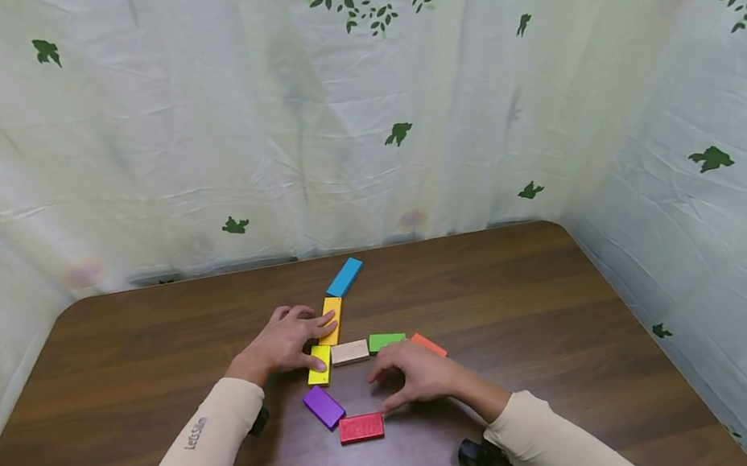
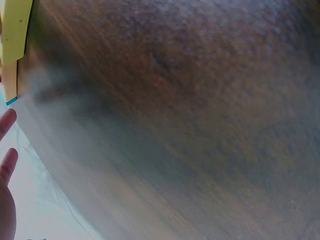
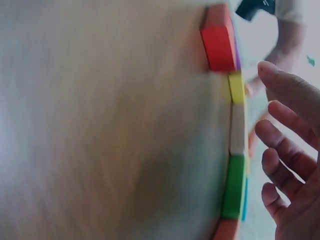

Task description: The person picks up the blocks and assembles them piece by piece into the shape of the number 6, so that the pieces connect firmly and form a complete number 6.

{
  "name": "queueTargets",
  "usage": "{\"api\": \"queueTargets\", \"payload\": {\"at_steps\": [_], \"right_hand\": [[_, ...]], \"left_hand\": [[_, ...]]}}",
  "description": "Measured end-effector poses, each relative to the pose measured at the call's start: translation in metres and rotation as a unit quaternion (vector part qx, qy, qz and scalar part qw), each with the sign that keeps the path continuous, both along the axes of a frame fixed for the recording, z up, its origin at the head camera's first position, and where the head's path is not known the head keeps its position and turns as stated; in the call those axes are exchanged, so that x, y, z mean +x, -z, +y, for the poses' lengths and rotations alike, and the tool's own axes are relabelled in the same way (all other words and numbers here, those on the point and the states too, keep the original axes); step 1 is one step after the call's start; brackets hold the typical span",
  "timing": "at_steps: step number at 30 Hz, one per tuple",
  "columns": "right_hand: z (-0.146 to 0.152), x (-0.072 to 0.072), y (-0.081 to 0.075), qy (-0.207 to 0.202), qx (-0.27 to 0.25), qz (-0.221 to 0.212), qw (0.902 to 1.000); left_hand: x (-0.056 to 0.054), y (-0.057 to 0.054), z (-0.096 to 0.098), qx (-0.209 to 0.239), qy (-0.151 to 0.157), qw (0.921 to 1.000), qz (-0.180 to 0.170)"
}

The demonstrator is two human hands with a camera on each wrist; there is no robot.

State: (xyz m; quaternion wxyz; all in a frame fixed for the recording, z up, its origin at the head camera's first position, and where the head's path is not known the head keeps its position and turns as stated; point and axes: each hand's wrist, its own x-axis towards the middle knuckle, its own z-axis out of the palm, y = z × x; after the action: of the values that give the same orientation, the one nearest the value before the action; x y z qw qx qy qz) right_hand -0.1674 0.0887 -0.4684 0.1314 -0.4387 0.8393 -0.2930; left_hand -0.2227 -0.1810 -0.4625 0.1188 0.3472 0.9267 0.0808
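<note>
My left hand (image 1: pixel 283 345) reaches over the left part of a row of coloured blocks. Its fingers lie on an orange-yellow block (image 1: pixel 335 310), and its thumb rests at the yellow block (image 1: pixel 318 353). Below are a purple block (image 1: pixel 324 408) and a red block (image 1: pixel 361 429), their corners close together. From the yellow block a pale wooden block (image 1: pixel 350 353), a green block (image 1: pixel 386 340) and an orange-red block (image 1: pixel 429 345) run to the right. A blue block (image 1: pixel 345 277) tops the line. Fingers loosely bent and holding nothing, my right hand (image 3: pixel 295 150) hovers beside the row.
The blocks lie on a brown wood-grain table (image 1: pixel 144 359) with rounded far corners. White curtains (image 1: pixel 182 133) with green leaf prints hang behind it and at both sides. A dark wrist camera (image 1: pixel 478 454) sits at the right sleeve.
</note>
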Motion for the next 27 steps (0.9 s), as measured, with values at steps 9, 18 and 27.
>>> {"api": "queueTargets", "payload": {"at_steps": [9,18,27], "right_hand": [[0.031,-0.016,-0.001,0.054,0.008,0.024,0.9982],[0.058,-0.025,0.004,0.090,0.002,0.013,0.9959],[0.072,-0.034,0.009,0.074,-0.027,-0.030,0.9964]], "left_hand": [[-0.001,0.001,-0.002,0.001,0.009,0.9999,0.012],[0.000,0.000,-0.001,0.003,0.008,0.9999,0.012],[0.002,-0.002,-0.001,0.004,0.007,0.9999,0.010]]}}
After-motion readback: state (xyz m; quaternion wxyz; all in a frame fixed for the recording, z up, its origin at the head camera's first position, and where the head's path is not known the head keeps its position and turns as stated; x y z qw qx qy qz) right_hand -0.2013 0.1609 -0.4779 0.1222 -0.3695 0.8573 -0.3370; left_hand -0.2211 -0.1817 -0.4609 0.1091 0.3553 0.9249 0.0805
